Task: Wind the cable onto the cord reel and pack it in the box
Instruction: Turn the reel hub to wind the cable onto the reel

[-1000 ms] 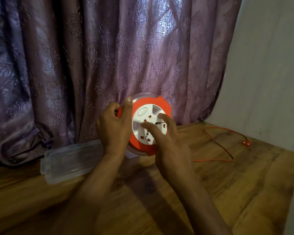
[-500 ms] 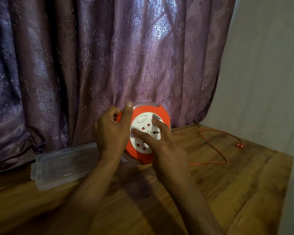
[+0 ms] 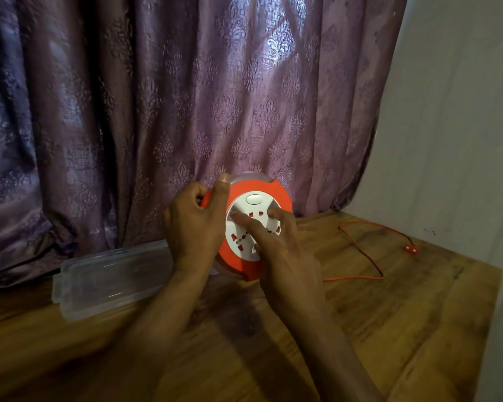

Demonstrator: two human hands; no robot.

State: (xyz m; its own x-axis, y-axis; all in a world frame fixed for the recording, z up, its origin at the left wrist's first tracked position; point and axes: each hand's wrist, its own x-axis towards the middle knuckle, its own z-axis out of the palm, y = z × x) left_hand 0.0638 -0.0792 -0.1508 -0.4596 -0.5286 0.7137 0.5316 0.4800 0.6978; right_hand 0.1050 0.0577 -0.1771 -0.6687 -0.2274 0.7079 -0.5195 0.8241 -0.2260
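The round cord reel [image 3: 276,192] is orange with a white socket face and stands upright on edge above the wooden table. My left hand [image 3: 193,224] grips its left rim, thumb up along the orange edge. The fingers of my right hand [image 3: 282,248] press on the white socket face [image 3: 238,236]. A thin orange cable [image 3: 369,259] runs from under the reel across the table to the right in a loop and ends in a small red plug [image 3: 410,248]. A clear plastic box [image 3: 111,277] lies flat to the left of the reel.
A purple patterned curtain [image 3: 163,111] hangs right behind the reel and the box. A pale wall [image 3: 453,126] bounds the right side. The wooden table [image 3: 389,329] ends at its right edge near that wall.
The white socket face has turned under my right fingers, its oval button moving toward the top. The loose cable loop on the table looks slightly shorter. My left hand keeps its grip.
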